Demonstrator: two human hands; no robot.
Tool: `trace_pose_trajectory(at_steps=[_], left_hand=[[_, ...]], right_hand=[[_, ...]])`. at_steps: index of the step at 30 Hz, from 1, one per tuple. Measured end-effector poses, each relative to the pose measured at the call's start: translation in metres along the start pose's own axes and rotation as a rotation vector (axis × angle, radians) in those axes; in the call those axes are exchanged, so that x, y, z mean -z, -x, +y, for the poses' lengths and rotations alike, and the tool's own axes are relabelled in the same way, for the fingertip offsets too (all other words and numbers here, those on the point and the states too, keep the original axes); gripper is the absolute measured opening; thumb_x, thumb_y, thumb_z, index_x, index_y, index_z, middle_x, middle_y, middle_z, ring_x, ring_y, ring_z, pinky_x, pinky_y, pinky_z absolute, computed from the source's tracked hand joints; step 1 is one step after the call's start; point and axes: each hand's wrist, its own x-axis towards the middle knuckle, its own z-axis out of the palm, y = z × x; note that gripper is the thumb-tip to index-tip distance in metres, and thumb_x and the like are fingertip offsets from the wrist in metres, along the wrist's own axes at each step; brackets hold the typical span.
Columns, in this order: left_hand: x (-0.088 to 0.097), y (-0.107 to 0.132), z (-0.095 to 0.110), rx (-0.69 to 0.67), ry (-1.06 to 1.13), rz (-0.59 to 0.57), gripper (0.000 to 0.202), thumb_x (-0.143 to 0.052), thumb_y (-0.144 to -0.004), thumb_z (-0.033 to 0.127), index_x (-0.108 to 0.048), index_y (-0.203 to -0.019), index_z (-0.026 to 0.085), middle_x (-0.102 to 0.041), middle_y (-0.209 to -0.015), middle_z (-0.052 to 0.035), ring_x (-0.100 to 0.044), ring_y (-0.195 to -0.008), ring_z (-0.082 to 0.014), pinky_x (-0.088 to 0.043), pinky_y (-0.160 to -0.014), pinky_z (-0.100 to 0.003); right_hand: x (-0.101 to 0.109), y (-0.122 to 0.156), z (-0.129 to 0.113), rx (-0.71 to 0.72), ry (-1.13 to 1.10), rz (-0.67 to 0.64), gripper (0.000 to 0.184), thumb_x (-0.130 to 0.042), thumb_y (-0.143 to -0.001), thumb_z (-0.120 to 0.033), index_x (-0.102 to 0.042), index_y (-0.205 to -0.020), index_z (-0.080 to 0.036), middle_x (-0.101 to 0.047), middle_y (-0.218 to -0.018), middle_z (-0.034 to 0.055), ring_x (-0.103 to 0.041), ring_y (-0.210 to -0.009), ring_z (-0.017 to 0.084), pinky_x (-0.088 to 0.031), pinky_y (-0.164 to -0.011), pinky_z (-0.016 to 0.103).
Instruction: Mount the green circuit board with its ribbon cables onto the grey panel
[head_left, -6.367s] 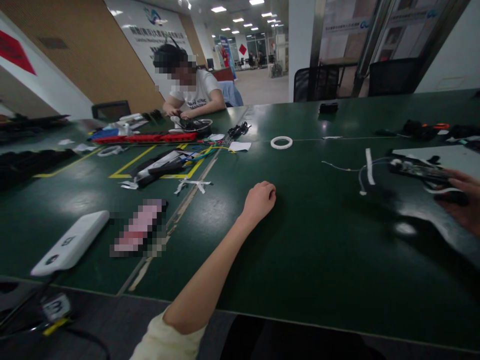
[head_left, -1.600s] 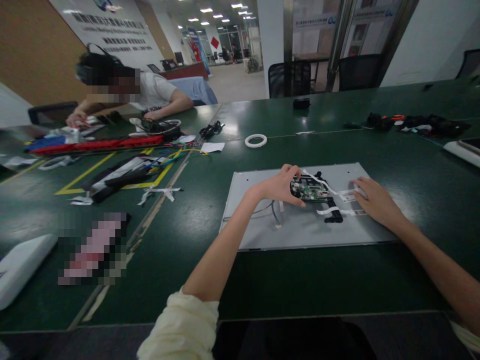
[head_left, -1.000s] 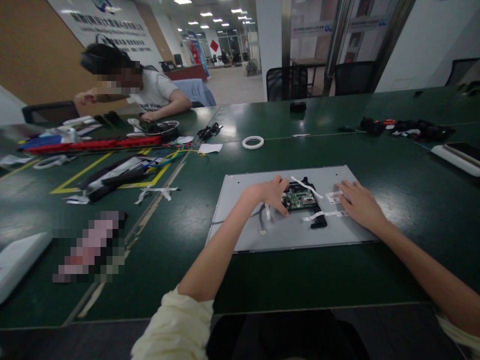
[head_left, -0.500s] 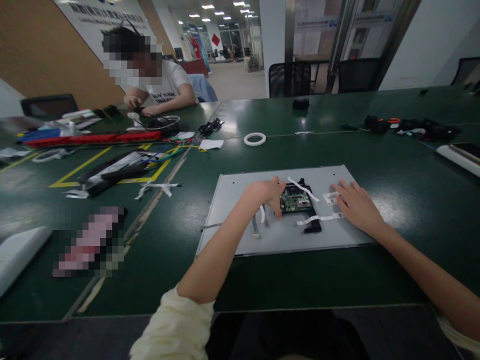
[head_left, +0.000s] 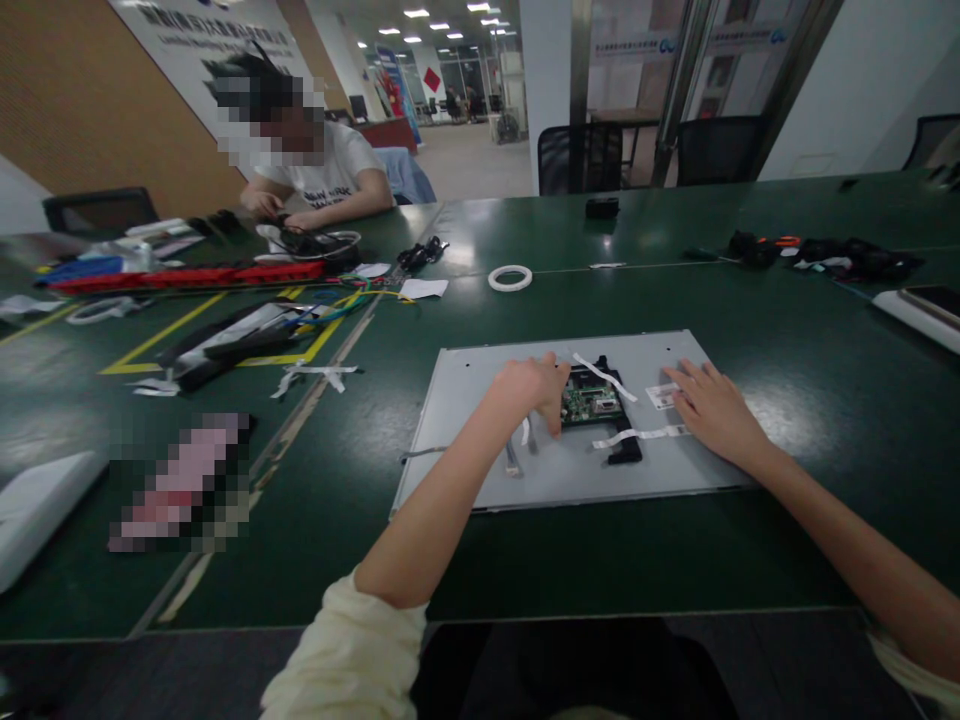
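Note:
A flat grey panel [head_left: 465,400] lies on the green table in front of me. On it sits a green circuit board [head_left: 592,403] in a black bracket [head_left: 626,445]. My left hand [head_left: 536,388] grips the left end of the board, its thumb at the near edge and its fingers at the far one. The palm and some fingers are hidden from me. White tape strips [head_left: 606,378] cross the bracket, and a grey cable [head_left: 512,460] lies beneath my left wrist. Flat on the panel's right side rests my right hand [head_left: 712,408], fingers spread beside a white label [head_left: 661,396].
Beyond the panel lies a roll of white tape [head_left: 510,278]. Left of it are tape scraps [head_left: 319,378], a black pouch-like item [head_left: 225,345] and a red strip with cables [head_left: 202,277]. A person [head_left: 322,185] sits across the table. Black items [head_left: 825,255] lie far right.
My left hand's fingers have shifted very slightly at the board's edge. My right hand, the panel and the board stay where they were.

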Motion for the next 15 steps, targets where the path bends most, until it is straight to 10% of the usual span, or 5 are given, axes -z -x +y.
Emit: trace_pose_trajectory(at_steps=[7,15], left_hand=[[-0.007,0.026,0.027,-0.087,0.022,0.371,0.058,-0.061,-0.074,0.036,-0.043,-0.127,0.019,-0.045,-0.133,-0.0180,-0.034,-0.126,-0.0413,-0.028,-0.097,-0.062],[-0.075,0.008,0.016,-0.099,0.050,0.690,0.036,-0.024,-0.095,0.025,-0.049,-0.120,0.016,-0.055,-0.125,-0.0099,-0.049,-0.116,-0.0223,-0.028,-0.104,-0.048]], right_hand=[[0.004,-0.011,0.010,0.027,-0.008,-0.100,0.050,-0.030,-0.092,-0.042,-0.044,-0.136,-0.021,-0.041,-0.139,0.0117,-0.039,-0.125,0.034,-0.039,-0.094,0.055],[0.038,-0.033,-0.009,0.202,-0.168,-0.155,0.040,-0.045,-0.084,-0.030,-0.058,-0.120,-0.021,-0.058,-0.123,0.0070,-0.053,-0.112,0.027,-0.041,-0.095,0.046]])
